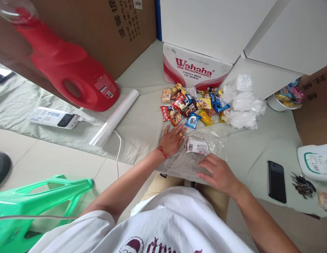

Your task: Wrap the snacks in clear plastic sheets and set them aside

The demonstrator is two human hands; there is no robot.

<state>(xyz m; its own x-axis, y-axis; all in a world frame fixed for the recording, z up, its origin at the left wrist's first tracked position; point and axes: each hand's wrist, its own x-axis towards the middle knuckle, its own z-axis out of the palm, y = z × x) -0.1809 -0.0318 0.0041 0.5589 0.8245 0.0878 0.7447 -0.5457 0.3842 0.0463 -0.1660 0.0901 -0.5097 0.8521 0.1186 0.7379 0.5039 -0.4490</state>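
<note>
A sheet of clear plastic film (176, 164) lies near the table's front edge, with a small white-labelled snack packet (197, 145) on it. My left hand (173, 139) rests flat on the film's left side, fingers spread, left of the packet. Over the film's front right part is my right hand (215, 173), its fingers apart and slightly blurred; whether it touches the film I cannot tell. Behind the film sits a pile of colourful wrapped snacks (193, 105). Several plastic-wrapped bundles (242, 105) are heaped right of the pile.
A film roll (114, 117), a power bank (55, 117) with a cable and a red jug (81, 77) are at left. The Wahaha box (196, 66) stands behind. At right are a snack cup (278, 103), a phone (276, 181), keys (303, 186) and a white bottle (316, 162).
</note>
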